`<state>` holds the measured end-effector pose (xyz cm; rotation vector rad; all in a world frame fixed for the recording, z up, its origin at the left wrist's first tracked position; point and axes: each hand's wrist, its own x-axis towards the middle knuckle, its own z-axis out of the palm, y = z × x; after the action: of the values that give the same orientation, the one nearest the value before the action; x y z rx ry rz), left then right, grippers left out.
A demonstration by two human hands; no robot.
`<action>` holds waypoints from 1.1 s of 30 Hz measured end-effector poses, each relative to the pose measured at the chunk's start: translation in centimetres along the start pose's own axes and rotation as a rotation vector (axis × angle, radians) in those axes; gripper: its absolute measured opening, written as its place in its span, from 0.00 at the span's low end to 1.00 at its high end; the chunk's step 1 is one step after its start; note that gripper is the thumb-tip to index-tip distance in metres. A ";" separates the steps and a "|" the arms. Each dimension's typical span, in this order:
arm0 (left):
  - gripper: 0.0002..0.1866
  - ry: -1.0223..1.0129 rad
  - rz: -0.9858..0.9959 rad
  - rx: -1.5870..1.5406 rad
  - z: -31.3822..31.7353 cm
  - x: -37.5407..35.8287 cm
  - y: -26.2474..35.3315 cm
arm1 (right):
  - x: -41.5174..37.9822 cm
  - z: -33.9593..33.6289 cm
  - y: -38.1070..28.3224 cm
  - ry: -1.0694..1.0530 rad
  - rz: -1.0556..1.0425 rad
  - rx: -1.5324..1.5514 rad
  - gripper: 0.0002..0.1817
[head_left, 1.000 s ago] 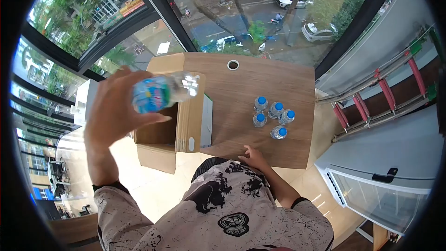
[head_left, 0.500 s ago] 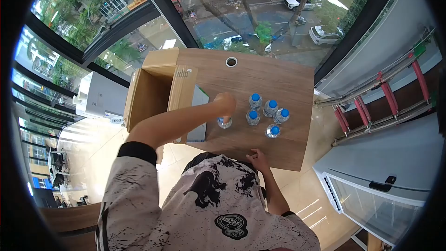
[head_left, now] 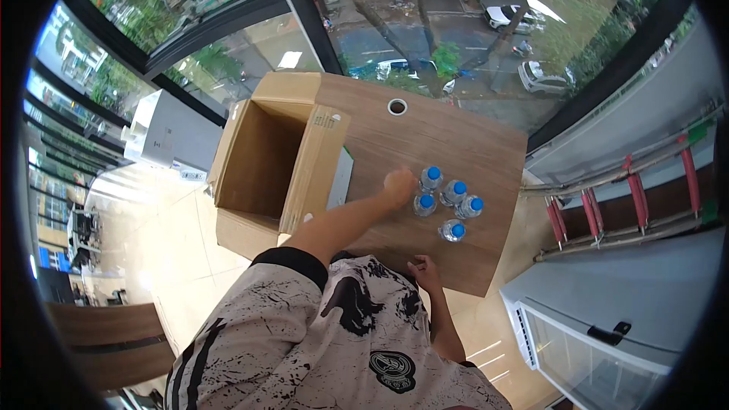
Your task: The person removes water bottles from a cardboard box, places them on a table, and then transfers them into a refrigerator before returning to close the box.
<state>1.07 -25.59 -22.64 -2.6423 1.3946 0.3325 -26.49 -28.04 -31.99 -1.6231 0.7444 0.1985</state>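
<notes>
My left hand (head_left: 400,186) is closed over the middle of the table (head_left: 380,137), just left of a cluster of several clear water bottles with blue caps. What it holds is hidden by the hand and forearm. Nearest to it are one upright bottle (head_left: 430,177) and another bottle (head_left: 424,203). A further bottle (head_left: 452,231) stands at the front of the group. My right hand (head_left: 425,272) rests at the table's near edge with its fingers apart, holding nothing.
An open cardboard box (head_left: 262,156) stands at the table's left side, with a white and green panel (head_left: 340,178) beside it. A round hole (head_left: 397,107) is near the far edge. Large windows rise beyond; a ladder (head_left: 638,190) lies at the right.
The view has shifted and tilted. My left hand has moved right, closer to the bottle group; the bottle seen beneath it before is now out of sight. My right hand stays at the edge.
</notes>
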 end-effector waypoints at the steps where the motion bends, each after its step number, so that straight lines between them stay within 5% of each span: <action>1: 0.09 0.007 -0.019 -0.011 0.2 0.1 0.6 | 0.1 -0.1 -0.3 -0.012 -0.007 -0.019 0.23; 9: 0.14 0.198 -0.394 -0.082 -2.1 -0.9 5.4 | 0.8 0.1 0.4 -0.023 -0.077 -0.347 0.25; 11: 0.16 0.040 -0.420 0.020 -3.5 -0.3 7.3 | 0.2 0.3 -2.2 -0.052 -0.046 -0.387 0.25; 13: 0.19 -0.347 0.073 -0.242 -13.6 -3.4 5.6 | 0.3 1.4 -4.0 -0.086 -0.013 -0.420 0.26; 15: 0.17 -0.344 0.251 -0.415 -18.5 -6.0 5.3 | 1.2 2.5 -4.9 -0.203 -0.115 -0.242 0.26; 19: 0.18 0.180 0.494 -0.724 -25.5 -15.3 -1.4 | 2.7 4.1 -5.6 -0.278 -0.075 -0.147 0.25; 23: 0.18 0.562 0.207 -1.060 -24.1 -21.2 -9.1 | 3.3 5.1 -4.6 -0.233 0.065 -0.156 0.25; 25: 0.22 0.733 0.020 -0.933 -22.4 -23.4 -12.4 | 3.4 5.4 -4.0 -0.213 0.115 -0.150 0.24; 28: 0.24 0.853 -0.266 -0.811 -20.2 -26.0 -16.2 | 3.4 6.0 -4.2 -0.183 0.171 -0.141 0.24; 33: 0.32 0.752 -0.500 -0.689 -17.3 -28.1 -20.5 | 2.9 5.7 -3.5 -0.136 0.236 -0.129 0.23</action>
<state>4.91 4.51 1.63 -3.8124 0.7154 -0.3524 -20.66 -23.63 -31.82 -1.6229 0.8306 0.5313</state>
